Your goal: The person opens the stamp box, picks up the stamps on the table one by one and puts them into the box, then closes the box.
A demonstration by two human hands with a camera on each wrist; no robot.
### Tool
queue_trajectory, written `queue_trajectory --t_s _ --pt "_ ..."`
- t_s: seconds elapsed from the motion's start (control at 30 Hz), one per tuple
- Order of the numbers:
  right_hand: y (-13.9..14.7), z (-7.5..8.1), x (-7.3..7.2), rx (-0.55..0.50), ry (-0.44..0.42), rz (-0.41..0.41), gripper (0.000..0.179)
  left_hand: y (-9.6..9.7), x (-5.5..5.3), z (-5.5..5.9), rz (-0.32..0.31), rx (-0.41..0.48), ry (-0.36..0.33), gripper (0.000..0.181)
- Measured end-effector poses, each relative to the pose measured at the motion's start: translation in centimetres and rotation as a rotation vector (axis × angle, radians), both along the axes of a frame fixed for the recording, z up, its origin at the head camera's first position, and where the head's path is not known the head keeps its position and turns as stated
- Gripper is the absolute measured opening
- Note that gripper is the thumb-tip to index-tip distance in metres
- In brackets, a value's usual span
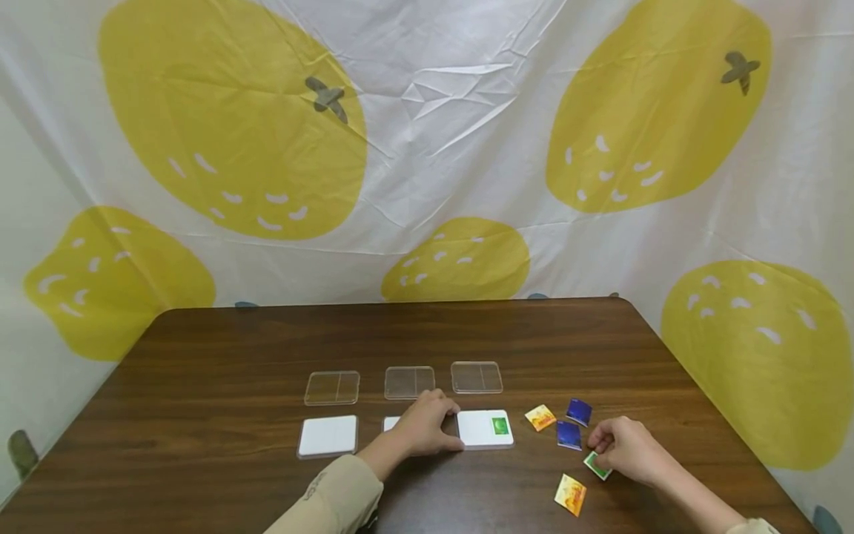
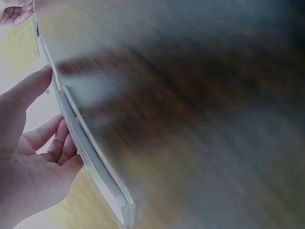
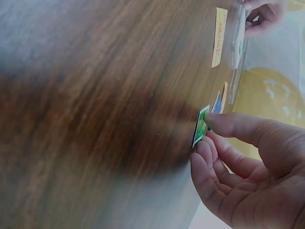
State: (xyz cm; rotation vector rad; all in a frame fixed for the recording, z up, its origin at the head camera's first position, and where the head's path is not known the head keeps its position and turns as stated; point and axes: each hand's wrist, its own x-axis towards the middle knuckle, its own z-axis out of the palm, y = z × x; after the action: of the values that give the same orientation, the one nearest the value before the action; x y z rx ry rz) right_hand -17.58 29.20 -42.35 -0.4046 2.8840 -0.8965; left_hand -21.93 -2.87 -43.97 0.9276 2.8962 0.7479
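Note:
My left hand (image 1: 423,424) holds the left end of the right-hand white card case (image 1: 475,434), thumb at its near corner and fingertips at its far one. A small green stamp (image 1: 500,426) lies on that white face. Partly behind this hand is the middle white card case (image 1: 390,423), seen edge-on in the left wrist view. To the right, my right hand (image 1: 627,445) pinches another green stamp (image 3: 200,127) at the tabletop, thumb on its face and fingers beneath. Two blue stamps (image 1: 569,435) lie just left of that hand, with a yellow-orange stamp (image 1: 540,417) beside them.
Another yellow-orange stamp (image 1: 570,495) lies nearer the front. At left sits a third white card case (image 1: 328,436). Three clear plastic lids (image 1: 332,388) form a row behind the cases. A lemon-print cloth (image 1: 460,148) hangs beyond the brown table (image 1: 200,445).

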Motion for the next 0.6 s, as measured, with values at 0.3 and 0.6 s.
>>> queue_trajectory --t_s 0.3,0.6 --pt "-0.08 0.13 0.00 -0.007 -0.038 -0.047 0.017 0.04 0.03 0.01 0.001 -0.006 -0.006 0.044" --pt "0.28 -0.01 -0.23 -0.041 -0.044 -0.034 0.018 -0.02 0.03 0.10 0.003 -0.008 -0.013 0.044"
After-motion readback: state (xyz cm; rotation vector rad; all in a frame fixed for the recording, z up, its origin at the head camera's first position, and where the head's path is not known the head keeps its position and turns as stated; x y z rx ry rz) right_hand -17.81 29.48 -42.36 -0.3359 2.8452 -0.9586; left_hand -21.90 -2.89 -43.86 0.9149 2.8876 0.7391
